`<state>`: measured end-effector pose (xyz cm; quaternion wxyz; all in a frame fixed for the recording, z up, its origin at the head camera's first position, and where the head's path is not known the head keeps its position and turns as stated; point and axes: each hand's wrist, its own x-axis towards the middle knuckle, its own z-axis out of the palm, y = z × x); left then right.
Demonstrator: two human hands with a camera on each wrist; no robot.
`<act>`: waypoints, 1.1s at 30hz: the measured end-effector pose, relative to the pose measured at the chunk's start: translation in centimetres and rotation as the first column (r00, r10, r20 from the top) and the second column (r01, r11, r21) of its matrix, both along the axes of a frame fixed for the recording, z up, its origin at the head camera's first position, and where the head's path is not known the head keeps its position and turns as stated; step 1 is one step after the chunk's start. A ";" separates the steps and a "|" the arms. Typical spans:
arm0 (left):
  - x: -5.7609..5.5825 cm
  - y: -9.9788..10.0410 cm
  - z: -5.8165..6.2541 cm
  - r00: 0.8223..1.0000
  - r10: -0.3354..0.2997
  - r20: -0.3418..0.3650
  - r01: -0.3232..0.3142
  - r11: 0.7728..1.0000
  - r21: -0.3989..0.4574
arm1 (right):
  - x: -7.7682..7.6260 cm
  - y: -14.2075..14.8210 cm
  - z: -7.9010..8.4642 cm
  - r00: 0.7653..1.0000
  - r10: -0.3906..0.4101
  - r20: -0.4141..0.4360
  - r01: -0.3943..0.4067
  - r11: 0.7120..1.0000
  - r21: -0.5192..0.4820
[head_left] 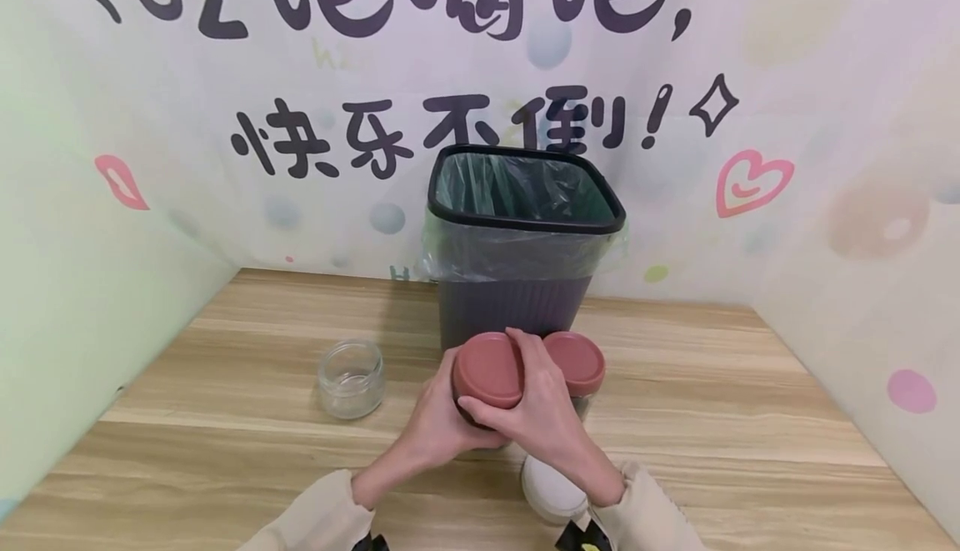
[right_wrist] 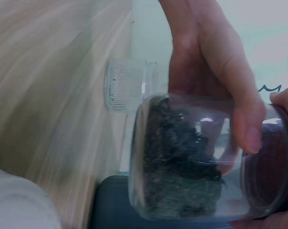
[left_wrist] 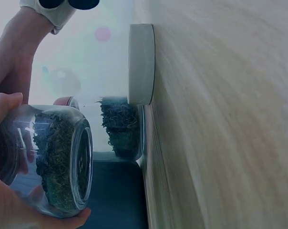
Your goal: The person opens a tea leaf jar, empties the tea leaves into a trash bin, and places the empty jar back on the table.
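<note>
Wood-grain tabletop [head_left: 247,451], glass storage jar [right_wrist: 182,167] raised over it, nearer you than the lined bin [head_left: 517,305].
Fingers bent, your left hand [head_left: 441,422] wraps its body and your right hand [head_left: 546,397] grips its red lid [head_left: 486,368]; lid up, its long axis is nearly vertical.

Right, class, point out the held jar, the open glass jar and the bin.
Held jar [right_wrist: 182,167]: right wrist view, on its clear side wall.
Open glass jar [head_left: 351,403]: head view, front of its side.
Bin [head_left: 517,305]: head view, on its dark front wall.
</note>
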<state>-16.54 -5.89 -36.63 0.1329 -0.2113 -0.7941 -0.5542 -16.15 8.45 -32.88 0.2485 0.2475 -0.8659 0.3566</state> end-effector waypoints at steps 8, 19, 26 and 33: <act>0.1 -0.1 0.0 1.000 -0.013 -0.012 0.013 1.000 -0.015 | -0.2 0.2 -0.4 0.997 0.040 -0.064 -0.041 0.999 -0.016; 0.0 -0.1 -0.1 0.999 -0.033 -0.011 0.033 0.999 -0.015 | -0.4 0.3 -0.5 0.994 0.079 -0.082 -0.079 0.997 -0.006; -0.2 -0.1 -0.4 0.999 -0.035 -0.011 0.035 0.999 -0.016 | -0.5 0.4 -0.6 0.991 0.104 -0.088 -0.106 0.994 -0.010; -0.3 -0.1 -0.4 0.999 -0.033 0.002 0.033 0.999 -0.021 | -0.6 0.6 -0.7 0.990 0.118 -0.075 -0.118 0.993 0.001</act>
